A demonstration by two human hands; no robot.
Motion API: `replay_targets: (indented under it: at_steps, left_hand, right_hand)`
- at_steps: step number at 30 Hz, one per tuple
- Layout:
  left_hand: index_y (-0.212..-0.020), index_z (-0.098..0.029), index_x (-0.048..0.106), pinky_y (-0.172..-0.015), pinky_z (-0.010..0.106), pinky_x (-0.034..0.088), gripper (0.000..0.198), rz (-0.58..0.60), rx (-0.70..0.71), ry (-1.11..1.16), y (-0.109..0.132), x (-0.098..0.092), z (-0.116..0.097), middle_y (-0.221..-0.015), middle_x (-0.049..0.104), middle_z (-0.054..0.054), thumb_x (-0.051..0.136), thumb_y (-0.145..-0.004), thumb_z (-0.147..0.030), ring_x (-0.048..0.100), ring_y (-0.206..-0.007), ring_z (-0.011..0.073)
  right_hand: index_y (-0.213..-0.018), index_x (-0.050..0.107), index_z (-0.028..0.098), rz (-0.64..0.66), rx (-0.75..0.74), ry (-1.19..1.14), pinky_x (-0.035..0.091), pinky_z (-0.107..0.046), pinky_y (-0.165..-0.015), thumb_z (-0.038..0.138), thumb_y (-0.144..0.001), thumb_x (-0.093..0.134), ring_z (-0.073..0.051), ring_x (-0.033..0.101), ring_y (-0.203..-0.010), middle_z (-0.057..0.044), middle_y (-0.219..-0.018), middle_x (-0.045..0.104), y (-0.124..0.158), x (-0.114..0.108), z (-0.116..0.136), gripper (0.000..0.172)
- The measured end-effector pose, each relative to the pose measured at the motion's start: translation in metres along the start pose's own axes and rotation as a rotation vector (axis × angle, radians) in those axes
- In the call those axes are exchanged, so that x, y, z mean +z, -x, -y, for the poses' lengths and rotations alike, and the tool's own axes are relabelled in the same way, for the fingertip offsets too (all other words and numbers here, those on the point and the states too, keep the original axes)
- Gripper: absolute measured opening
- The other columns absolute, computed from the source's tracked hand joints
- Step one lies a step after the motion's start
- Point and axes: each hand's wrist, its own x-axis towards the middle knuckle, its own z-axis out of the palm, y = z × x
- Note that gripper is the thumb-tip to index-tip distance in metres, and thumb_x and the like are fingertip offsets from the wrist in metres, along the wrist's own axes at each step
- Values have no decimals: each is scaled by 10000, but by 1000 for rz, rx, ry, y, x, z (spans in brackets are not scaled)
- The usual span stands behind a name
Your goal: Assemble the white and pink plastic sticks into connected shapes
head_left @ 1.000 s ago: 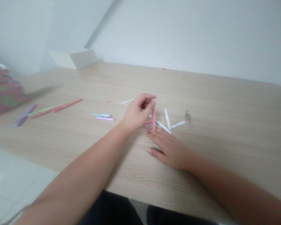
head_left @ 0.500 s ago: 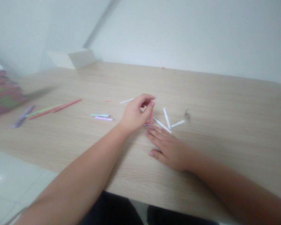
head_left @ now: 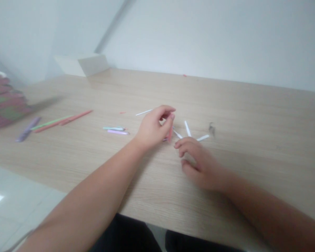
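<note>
My left hand (head_left: 154,126) pinches a pink rolled paper tube (head_left: 169,134) between thumb and fingers, and the tube's upper end is hidden behind them. My right hand (head_left: 199,164) hovers just to the right with its fingers curled and apart, holding nothing. Its fingertips lie close to a white paper stick (head_left: 188,128) and a short white stick (head_left: 202,138). A third white stick (head_left: 178,134) is partly covered by that hand. A thin white stick (head_left: 144,112) lies beyond my left hand.
On the light wood table (head_left: 225,105) lie a green tube (head_left: 51,123), a coral tube (head_left: 76,117), a purple tube (head_left: 27,129) and short pastel tubes (head_left: 117,130). A stack of pink and green paper (head_left: 5,101) stands at far left. A white box (head_left: 81,65) sits against the wall.
My right hand has lifted off the table and curled, moving right and up over the white sticks. The pink tube in my left hand now tilts slightly and shows less.
</note>
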Motion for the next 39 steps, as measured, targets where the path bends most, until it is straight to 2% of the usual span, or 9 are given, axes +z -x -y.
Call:
replay_targets:
  at_steps: [2, 4, 6, 9, 16, 27, 31, 35, 39]
  left_hand:
    - [-1113, -215, 741, -915, 257, 507, 188, 2, 22, -38, 0, 0, 4, -1046, 746, 50, 666, -944, -246, 670, -941, 153]
    - [-1136, -209, 727, -909, 276, 526, 202, 6, 68, -94, -1, 1, 8, -1066, 753, 53, 640, -963, -268, 685, -945, 156]
    - [-1159, -204, 710, -899, 294, 548, 218, 9, 117, -147, -2, 2, 12, -1076, 760, 55, 615, -982, -289, 698, -945, 157]
    - [-1173, -202, 695, -884, 301, 567, 225, 8, 161, -192, -2, 2, 15, -1078, 766, 57, 594, -999, -303, 709, -946, 155]
    - [-1175, -200, 690, -882, 300, 574, 226, 16, 172, -223, -2, 1, 12, -1087, 768, 59, 585, -1008, -310, 714, -943, 153]
    - [-1190, -205, 680, -868, 296, 579, 227, 26, 181, -206, -2, 1, 15, -1098, 760, 56, 576, -1013, -303, 719, -955, 153]
    - [-1190, -205, 681, -860, 295, 580, 228, 29, 176, -197, -2, 1, 15, -1089, 762, 55, 582, -1008, -301, 716, -953, 152]
    - [-1183, -204, 684, -859, 293, 578, 222, 24, 169, -195, -2, 1, 14, -1077, 764, 52, 588, -1005, -295, 718, -950, 149]
    - [-1173, -196, 687, -858, 289, 573, 213, 18, 183, -194, -2, 1, 14, -1073, 763, 51, 591, -1004, -284, 717, -940, 144]
  right_hand:
    - [-887, 406, 273, -82, 92, -385, 536, -402, -809, 122, -827, 518, -225, 627, -944, -46, -972, 593, -3, -1, 6, 198]
    - [-820, 330, 269, -142, 190, -751, 468, -328, -671, 99, -765, 546, -179, 562, -773, 5, -844, 500, -5, 0, 10, 281]
    - [-772, 320, 246, -200, 264, -1013, 397, -290, -641, 32, -696, 591, -142, 498, -713, 31, -799, 452, -6, 2, 13, 354]
    - [-718, 344, 219, -223, 303, -1218, 328, -276, -627, -64, -646, 611, -119, 454, -692, 46, -761, 440, -7, 3, 17, 395]
    - [-686, 349, 215, -193, 243, -1277, 256, -308, -591, -112, -649, 574, -117, 421, -637, 55, -702, 446, -8, 3, 19, 399]
    - [-749, 421, 227, -127, 210, -1207, 263, -318, -598, -140, -688, 532, -107, 492, -654, 54, -808, 496, -3, 1, 17, 388]
    - [-770, 472, 234, -133, 281, -1229, 286, -306, -616, -108, -656, 568, -106, 485, -655, 56, -806, 484, -4, 2, 16, 373]
    - [-823, 534, 241, -132, 403, -1206, 321, -302, -623, -17, -556, 587, -130, 503, -690, 37, -835, 531, -7, 2, 4, 375]
    - [-793, 509, 226, -160, 529, -1329, 318, -284, -593, 39, -523, 601, -117, 428, -639, 35, -789, 488, -9, -3, -9, 341]
